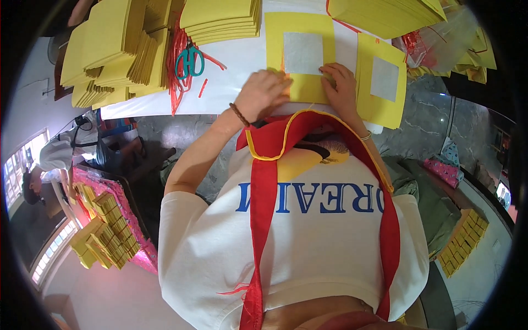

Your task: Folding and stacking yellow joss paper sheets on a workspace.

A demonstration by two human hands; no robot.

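Observation:
A yellow paper sheet with a silvery-white square on it lies flat in front of me on the white-covered table. My left hand, with a brown bracelet at its wrist, rests over the sheet's left edge, fingers stretched toward the middle beside a narrow orange strip. On the other side my right hand touches the sheet near the square's lower right corner. Its fingers bend a little and the thumb stands apart. To the right, a second yellow sheet with a silvery square lies at the table's near edge.
Tall yellow paper stacks fill the table's left; another stack stands at its back, one more at back right. Teal-handled scissors lie on red ribbons. Yellow bundles sit on a pink-covered surface, where another person stands.

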